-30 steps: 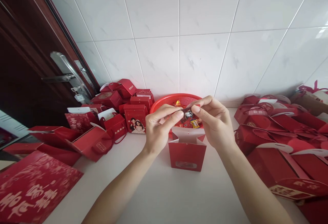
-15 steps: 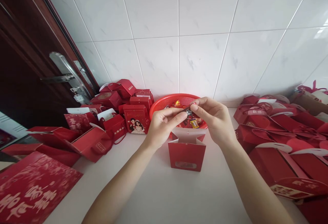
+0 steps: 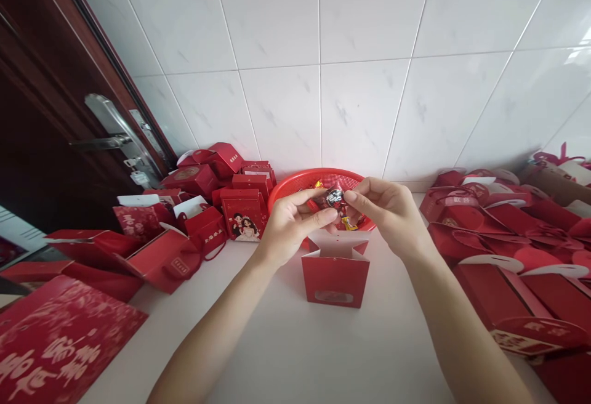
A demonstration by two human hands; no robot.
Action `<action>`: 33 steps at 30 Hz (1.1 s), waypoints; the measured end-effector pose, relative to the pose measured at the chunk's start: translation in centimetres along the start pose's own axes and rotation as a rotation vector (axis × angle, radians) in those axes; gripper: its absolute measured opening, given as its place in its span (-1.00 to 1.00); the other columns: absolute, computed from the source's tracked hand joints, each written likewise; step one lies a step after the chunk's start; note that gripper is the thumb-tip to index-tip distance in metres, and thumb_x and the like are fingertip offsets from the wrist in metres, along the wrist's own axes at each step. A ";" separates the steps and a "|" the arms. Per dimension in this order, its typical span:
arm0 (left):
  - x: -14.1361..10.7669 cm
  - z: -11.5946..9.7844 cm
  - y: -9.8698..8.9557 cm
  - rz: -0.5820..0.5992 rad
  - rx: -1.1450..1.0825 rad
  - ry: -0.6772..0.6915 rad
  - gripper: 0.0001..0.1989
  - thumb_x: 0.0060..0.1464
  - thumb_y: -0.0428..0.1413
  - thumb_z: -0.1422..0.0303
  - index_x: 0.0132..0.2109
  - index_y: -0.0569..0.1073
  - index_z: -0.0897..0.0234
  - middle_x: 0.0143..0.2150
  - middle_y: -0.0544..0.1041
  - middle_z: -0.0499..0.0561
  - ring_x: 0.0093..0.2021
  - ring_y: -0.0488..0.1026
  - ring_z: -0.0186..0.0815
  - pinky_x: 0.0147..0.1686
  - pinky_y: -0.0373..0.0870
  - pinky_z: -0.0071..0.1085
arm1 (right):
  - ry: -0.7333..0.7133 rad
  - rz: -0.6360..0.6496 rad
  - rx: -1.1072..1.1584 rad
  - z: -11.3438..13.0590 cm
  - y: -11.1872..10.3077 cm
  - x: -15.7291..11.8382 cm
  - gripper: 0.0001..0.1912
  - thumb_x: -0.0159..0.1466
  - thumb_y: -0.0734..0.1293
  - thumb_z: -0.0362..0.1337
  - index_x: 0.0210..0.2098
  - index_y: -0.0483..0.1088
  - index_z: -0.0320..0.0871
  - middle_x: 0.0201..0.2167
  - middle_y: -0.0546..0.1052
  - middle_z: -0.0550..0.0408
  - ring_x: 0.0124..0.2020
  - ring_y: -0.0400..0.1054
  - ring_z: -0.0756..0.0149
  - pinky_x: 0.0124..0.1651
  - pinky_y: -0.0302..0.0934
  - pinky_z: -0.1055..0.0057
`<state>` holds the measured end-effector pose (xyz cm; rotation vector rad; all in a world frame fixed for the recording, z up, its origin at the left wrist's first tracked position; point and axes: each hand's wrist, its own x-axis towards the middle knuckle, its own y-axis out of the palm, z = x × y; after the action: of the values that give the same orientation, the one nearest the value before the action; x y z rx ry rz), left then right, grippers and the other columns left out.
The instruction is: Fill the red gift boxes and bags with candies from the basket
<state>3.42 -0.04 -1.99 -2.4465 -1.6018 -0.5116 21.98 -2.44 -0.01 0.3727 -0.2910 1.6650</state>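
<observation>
A wrapped candy with a dark, shiny print sits between my two hands, above the front of a red plastic basket. My left hand grips it from the left with thumb and fingers. On the other side, the thumb and fingertips of my right hand pinch its right end. Just below and nearer to me stands an upright red gift box with its top open and a small clear window low on its front. The basket holds more candies, among them a yellow-wrapped candy, partly hidden by my hands.
Several red boxes crowd the left, including one with a printed couple and a large box with pale lettering. More red boxes are packed along the right. A tiled wall rises behind; a dark door stands at left.
The candy has turned between my fingers, so its shiny printed face now shows instead of a narrow edge. Both hands stay nearly in place; the gift box has not moved.
</observation>
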 end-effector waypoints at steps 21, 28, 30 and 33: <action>-0.4 -0.4 0.3 0.040 0.126 -0.006 -0.59 -0.02 0.39 0.30 0.02 0.64 0.18 -0.38 0.63 -0.01 -0.44 0.58 -0.26 -0.40 0.56 -0.36 | -0.006 0.090 0.019 0.6 -0.8 -0.2 -0.77 0.23 0.49 -0.10 -0.34 0.51 -0.13 -0.39 0.59 0.10 -0.40 0.49 0.32 -0.28 0.42 0.35; -0.6 -0.4 0.6 0.066 0.112 0.037 -0.65 0.15 0.28 0.23 0.06 0.62 0.21 -0.36 0.64 0.01 -0.42 0.59 -0.28 -0.29 0.56 -0.35 | -0.037 0.025 0.046 0.5 -0.5 -0.2 -0.72 0.16 0.55 -0.09 -0.40 0.48 -0.13 -0.45 0.59 0.10 -0.45 0.48 0.31 -0.34 0.42 0.33; -0.6 -0.4 0.8 0.047 0.083 0.056 -0.64 0.15 0.29 0.26 0.07 0.62 0.24 -0.38 0.63 -0.01 -0.42 0.59 -0.30 -0.29 0.56 -0.37 | -0.049 -0.011 0.064 0.4 -0.4 -0.2 -0.72 0.14 0.56 -0.11 -0.42 0.47 -0.14 -0.48 0.57 0.12 -0.46 0.46 0.33 -0.35 0.42 0.36; -0.6 -0.2 1.0 0.022 0.029 0.073 -0.65 0.15 0.29 0.27 0.07 0.62 0.25 -0.35 0.65 0.00 -0.43 0.58 -0.31 -0.28 0.56 -0.37 | -0.054 -0.042 0.091 0.2 -0.2 -0.2 -0.73 0.15 0.56 -0.13 -0.42 0.46 -0.14 -0.49 0.54 0.16 -0.47 0.45 0.37 -0.37 0.40 0.41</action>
<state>4.09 -0.98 -1.97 -2.3929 -1.5418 -0.5632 22.22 -2.65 0.09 0.4897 -0.2470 1.6326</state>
